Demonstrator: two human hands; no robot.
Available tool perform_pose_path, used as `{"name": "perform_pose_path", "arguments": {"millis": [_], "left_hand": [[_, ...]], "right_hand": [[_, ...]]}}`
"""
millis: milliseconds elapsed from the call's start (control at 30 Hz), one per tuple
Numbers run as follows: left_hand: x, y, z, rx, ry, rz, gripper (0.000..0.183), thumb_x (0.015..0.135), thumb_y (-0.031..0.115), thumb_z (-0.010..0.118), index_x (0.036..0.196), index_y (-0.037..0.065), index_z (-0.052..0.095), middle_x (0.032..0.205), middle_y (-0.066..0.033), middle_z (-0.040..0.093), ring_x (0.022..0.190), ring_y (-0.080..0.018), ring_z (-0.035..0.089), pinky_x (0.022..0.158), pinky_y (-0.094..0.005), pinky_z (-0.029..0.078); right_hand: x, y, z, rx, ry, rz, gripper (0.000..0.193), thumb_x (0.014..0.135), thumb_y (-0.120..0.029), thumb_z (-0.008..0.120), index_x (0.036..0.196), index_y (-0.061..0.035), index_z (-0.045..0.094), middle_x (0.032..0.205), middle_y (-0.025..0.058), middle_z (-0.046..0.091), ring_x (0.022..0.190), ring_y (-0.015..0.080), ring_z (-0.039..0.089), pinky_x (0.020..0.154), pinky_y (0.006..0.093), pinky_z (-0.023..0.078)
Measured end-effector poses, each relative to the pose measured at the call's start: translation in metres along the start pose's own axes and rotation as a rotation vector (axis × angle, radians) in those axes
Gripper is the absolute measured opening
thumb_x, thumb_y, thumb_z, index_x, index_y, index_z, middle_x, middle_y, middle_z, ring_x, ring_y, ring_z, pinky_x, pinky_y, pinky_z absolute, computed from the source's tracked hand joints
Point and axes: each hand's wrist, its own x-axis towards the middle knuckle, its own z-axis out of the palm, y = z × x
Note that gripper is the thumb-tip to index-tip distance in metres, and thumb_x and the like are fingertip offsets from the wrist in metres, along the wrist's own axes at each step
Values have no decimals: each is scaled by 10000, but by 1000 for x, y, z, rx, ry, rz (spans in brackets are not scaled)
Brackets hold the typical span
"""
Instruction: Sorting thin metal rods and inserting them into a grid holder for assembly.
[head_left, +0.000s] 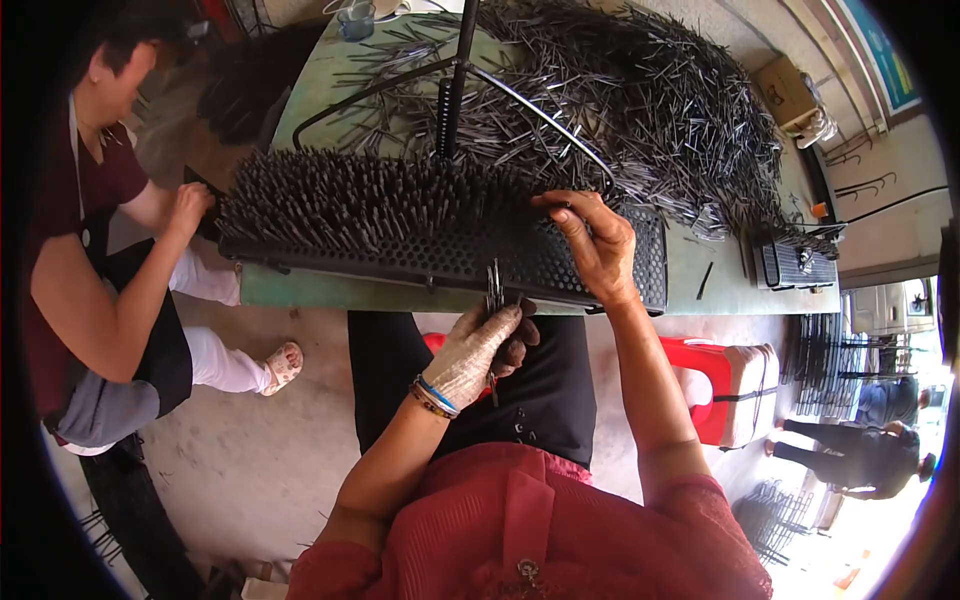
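My left hand (478,352), in a pale glove with dark fingertips, is closed around a small bunch of thin metal pins (494,284) that point upward. It hangs just in front of a long black perforated tray (420,267). Dark pins (330,200) stand packed upright in the holes over the tray's left and middle. My bare right hand (598,240) is over the tray's right part, thumb and fingers pinched together. Whatever lies between those fingertips is too small and dark to name. Rows of bare holes (640,250) show around and below this hand.
A large heap of loose pins (660,100) covers the back of the green table (330,290). A black metal frame (455,100) rises behind the tray. A smaller rack (795,260) sits at the right end. Another person (110,230) works at the left; a red stool (710,390) stands right.
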Motion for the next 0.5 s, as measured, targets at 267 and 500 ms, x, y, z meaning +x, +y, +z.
{"name": "perform_pose_path", "arguments": {"millis": [267, 500], "left_hand": [[2, -1, -2, -83, 27, 27, 251, 978, 255, 531, 1107, 43, 576, 856, -53, 643, 637, -63, 577, 513, -189, 453], [5, -5, -3, -198, -41, 3, 227, 980, 187, 511, 1105, 13, 585, 853, -70, 652, 646, -81, 589, 512, -201, 450]], "right_hand": [[-1, 4, 1, 120, -44, 47, 150, 898, -57, 624, 1031, -33, 687, 974, 56, 709, 900, 177, 635, 831, 287, 493], [-5, 4, -5, 237, -19, 189, 164, 934, -72, 596, 1062, 7, 660, 1005, 86, 704, 945, 143, 642, 863, 260, 486]]}}
